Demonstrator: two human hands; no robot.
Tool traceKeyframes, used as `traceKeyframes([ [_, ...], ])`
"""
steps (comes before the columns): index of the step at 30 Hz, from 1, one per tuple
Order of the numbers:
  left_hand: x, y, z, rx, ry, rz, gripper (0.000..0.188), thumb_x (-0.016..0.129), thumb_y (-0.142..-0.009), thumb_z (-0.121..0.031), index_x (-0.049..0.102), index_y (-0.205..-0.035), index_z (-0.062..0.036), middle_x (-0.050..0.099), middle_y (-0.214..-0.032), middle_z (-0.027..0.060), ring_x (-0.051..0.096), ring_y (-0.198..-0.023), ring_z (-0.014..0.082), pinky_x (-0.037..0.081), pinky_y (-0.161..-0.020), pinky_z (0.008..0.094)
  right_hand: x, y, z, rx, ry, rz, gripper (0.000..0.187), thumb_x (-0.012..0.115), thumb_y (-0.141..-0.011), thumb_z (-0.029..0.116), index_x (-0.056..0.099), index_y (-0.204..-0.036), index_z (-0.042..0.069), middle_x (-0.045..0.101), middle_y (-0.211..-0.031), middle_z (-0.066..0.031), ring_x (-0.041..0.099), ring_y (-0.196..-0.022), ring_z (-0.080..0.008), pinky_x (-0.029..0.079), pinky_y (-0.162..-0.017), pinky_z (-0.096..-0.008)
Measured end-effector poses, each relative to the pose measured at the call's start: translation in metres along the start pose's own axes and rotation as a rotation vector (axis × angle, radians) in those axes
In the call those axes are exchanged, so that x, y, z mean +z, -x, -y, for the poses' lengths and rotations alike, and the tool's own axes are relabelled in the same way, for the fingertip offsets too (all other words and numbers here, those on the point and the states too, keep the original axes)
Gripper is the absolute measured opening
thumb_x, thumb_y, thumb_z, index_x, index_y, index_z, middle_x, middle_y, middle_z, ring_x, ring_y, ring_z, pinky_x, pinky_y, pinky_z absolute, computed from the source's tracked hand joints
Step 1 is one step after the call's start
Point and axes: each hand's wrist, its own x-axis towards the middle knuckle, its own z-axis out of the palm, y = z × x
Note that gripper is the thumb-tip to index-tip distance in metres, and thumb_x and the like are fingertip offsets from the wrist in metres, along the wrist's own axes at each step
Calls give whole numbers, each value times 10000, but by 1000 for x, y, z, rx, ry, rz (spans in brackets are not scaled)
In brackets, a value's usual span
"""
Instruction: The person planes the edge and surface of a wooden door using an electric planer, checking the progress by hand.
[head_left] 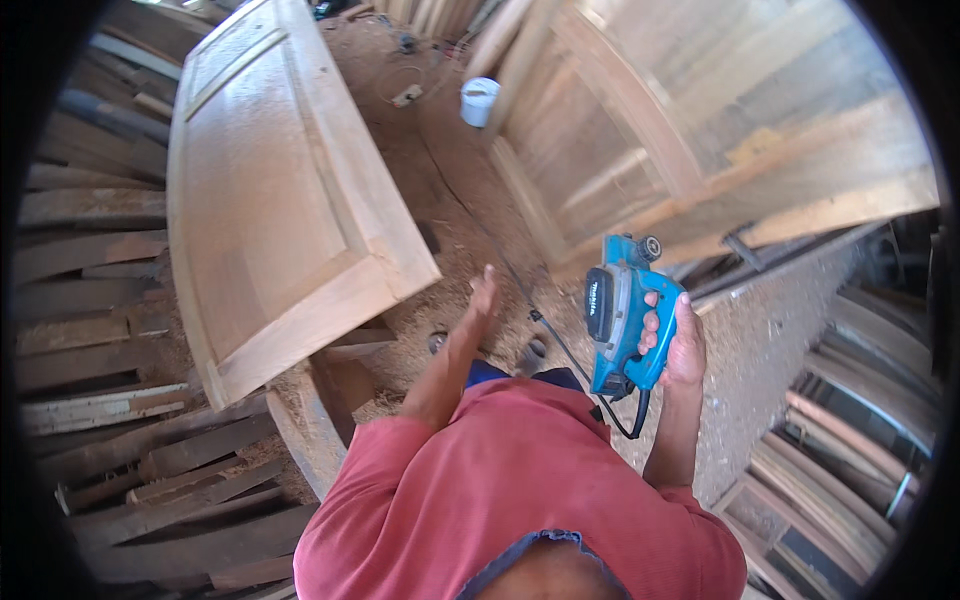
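Observation:
A teal electric hand planer (625,315) is held up on the right side of my body. My right hand (684,345) wraps round its handle, the fingers passing through the grip. A black power cord (572,360) comes off the planer's lower end and runs away across the floor. My left hand (484,292) is held out in front of me, seen edge-on, its fingers stretched and nothing in them. Closest to it is the corner of a pale panelled wooden door (275,200), which lies raised at the left; hand and door are apart.
Another panelled wooden door (690,185) leans at the far right, with a hammer-like tool (743,250) at its lower edge. A white bucket (479,101) stands beyond. Stacked boards (90,255) fill the left, and more timber (825,490) lies at the right. Shavings cover the floor.

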Motion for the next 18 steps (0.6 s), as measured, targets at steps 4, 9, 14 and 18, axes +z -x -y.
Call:
traceKeyframes([
  [4,66,-6,-41,-443,572,363,770,392,-1018,-694,517,-1274,21,666,-1109,206,658,-915,306,518,-826,456,-52,30,8,-19,23,-69,533,470,-1069,537,614,-1128,28,575,-743,-27,537,-551,-111,460,-491,-266],
  [9,37,-45,-82,-134,1087,326,463,363,-1103,-479,559,-1133,-61,655,-895,112,653,-796,297,556,-706,434,-91,56,5,-44,-31,-144,526,473,-1071,525,611,-1127,20,569,-738,-34,534,-550,-113,458,-489,-269],
  [14,25,-27,-142,9,1061,331,306,427,-1115,-326,613,-1065,-88,650,-788,34,651,-752,220,544,-668,383,-137,61,2,-83,77,-395,485,495,-1072,492,610,-1110,23,568,-721,-31,526,-543,-115,445,-475,-276],
  [18,26,48,-187,438,831,459,173,582,-1049,-228,641,-1018,-69,648,-806,24,629,-743,179,536,-699,351,-158,45,-5,-83,90,-498,469,506,-1068,485,609,-1092,29,571,-713,-30,523,-527,-122,437,-462,-284],
])
